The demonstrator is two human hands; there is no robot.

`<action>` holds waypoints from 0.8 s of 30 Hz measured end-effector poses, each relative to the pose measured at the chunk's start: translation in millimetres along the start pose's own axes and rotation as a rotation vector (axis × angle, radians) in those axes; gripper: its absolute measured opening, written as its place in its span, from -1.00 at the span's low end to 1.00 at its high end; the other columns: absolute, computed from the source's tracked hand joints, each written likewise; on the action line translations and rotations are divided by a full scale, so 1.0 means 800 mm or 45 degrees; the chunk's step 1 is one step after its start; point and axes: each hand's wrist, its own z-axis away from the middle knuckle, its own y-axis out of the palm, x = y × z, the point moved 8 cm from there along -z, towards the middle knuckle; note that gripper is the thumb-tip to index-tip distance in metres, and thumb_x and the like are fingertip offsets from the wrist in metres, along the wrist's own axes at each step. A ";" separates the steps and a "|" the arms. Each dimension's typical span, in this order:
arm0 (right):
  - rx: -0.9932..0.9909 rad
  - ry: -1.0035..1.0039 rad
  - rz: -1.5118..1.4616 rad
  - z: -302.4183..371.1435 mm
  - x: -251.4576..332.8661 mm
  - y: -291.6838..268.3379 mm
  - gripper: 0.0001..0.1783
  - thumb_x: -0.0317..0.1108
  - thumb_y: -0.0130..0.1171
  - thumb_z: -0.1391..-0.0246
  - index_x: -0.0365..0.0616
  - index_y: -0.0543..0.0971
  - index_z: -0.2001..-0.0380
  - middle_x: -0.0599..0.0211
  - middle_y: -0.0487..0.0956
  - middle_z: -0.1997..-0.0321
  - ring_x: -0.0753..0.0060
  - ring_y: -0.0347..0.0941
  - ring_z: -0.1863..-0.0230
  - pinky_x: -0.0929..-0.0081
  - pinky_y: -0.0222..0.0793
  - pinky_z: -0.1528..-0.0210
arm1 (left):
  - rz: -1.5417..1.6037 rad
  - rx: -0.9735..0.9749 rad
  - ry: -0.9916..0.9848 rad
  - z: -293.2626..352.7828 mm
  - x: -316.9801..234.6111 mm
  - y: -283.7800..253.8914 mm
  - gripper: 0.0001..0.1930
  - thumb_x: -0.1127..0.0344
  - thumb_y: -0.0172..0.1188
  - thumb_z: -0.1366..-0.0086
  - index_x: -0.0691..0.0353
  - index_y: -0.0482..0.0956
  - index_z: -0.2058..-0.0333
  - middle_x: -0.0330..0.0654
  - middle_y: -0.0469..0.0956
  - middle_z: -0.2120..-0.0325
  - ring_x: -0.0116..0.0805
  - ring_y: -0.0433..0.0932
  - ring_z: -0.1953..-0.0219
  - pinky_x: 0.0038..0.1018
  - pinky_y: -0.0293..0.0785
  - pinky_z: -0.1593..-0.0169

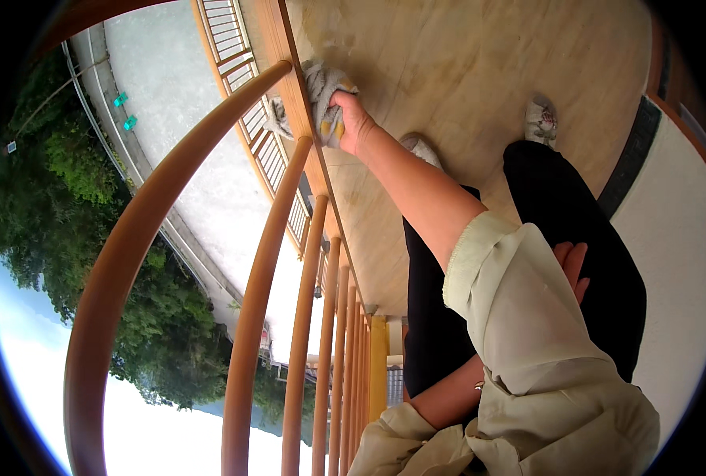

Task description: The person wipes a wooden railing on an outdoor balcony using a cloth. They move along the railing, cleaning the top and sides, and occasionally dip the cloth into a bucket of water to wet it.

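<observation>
Partly, cloth [321, 86] hides the right hand [353, 123], sleeve [527, 313] the left hand [573, 266].

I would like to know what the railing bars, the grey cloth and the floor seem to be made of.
Railing bars: perhaps varnished wood, from the orange-brown colour and soft shine; coated metal is possible.
Grey cloth: a matte textile, perhaps towelling, from its folds and fuzzy surface.
Floor: probably smooth tile or stone, from its faint sheen and beige streaks.
</observation>
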 end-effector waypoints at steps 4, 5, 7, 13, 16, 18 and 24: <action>-0.160 0.116 0.458 0.025 -0.073 -0.100 -0.74 -0.32 0.14 0.25 -0.11 0.57 0.38 0.32 0.56 0.42 0.34 0.51 0.38 0.36 0.46 0.29 | -0.032 0.039 0.040 -0.006 -0.013 0.009 -0.44 0.27 0.25 -0.14 0.21 0.33 -0.13 -0.05 0.36 -0.07 -0.11 0.38 -0.08 -0.33 0.30 -0.11; -0.193 0.137 0.572 0.049 -0.094 -0.098 -0.71 -0.31 0.17 0.28 -0.21 0.58 0.40 0.30 0.56 0.42 0.35 0.47 0.44 0.38 0.44 0.32 | -0.030 0.001 0.013 -0.004 -0.005 0.002 -0.44 0.27 0.25 -0.14 0.21 0.33 -0.13 -0.05 0.36 -0.07 -0.11 0.38 -0.08 -0.33 0.30 -0.11; -0.123 0.079 1.183 0.070 -0.088 -0.116 -0.62 -0.26 0.18 0.25 -0.25 0.55 0.31 0.19 0.60 0.39 0.25 0.54 0.35 0.32 0.46 0.27 | -0.039 0.041 0.025 0.002 -0.010 0.010 -0.44 0.27 0.25 -0.14 0.21 0.33 -0.13 -0.05 0.36 -0.07 -0.11 0.38 -0.08 -0.33 0.30 -0.11; 0.191 -0.749 2.117 0.182 -0.074 0.033 -0.33 -0.31 0.31 0.27 -0.10 0.33 -0.01 0.08 0.58 0.37 -0.02 0.54 0.23 0.12 0.43 0.20 | -0.056 -0.016 -0.021 0.002 0.002 -0.004 -0.44 0.27 0.25 -0.15 0.21 0.34 -0.13 -0.04 0.36 -0.06 -0.10 0.38 -0.08 -0.33 0.29 -0.11; 0.255 -0.838 2.521 0.131 -0.061 0.077 -0.34 -0.37 0.34 0.26 -0.03 0.34 0.00 0.25 0.61 0.37 0.17 0.53 0.19 0.20 0.37 0.19 | -0.112 0.016 -0.011 -0.003 -0.008 0.004 -0.44 0.27 0.24 -0.15 0.21 0.34 -0.13 -0.04 0.35 -0.06 -0.10 0.38 -0.07 -0.33 0.29 -0.11; 0.291 -0.846 2.484 0.127 -0.071 0.079 -0.39 -0.33 0.33 0.28 0.01 0.44 0.03 0.27 0.62 0.36 0.20 0.52 0.17 0.22 0.35 0.21 | -0.178 0.049 -0.038 -0.014 -0.018 0.005 -0.44 0.27 0.24 -0.15 0.21 0.34 -0.13 -0.04 0.35 -0.06 -0.10 0.38 -0.07 -0.33 0.29 -0.11; 0.449 -0.294 2.022 0.152 -0.063 0.058 -0.44 -0.42 0.22 0.28 0.05 0.55 0.05 0.18 0.61 0.18 0.12 0.51 0.07 0.27 0.41 0.08 | -0.170 -0.180 0.148 -0.003 0.028 0.035 -0.54 0.32 0.15 -0.21 0.21 0.36 -0.10 -0.11 0.42 0.05 -0.23 0.44 0.06 -0.40 0.33 -0.01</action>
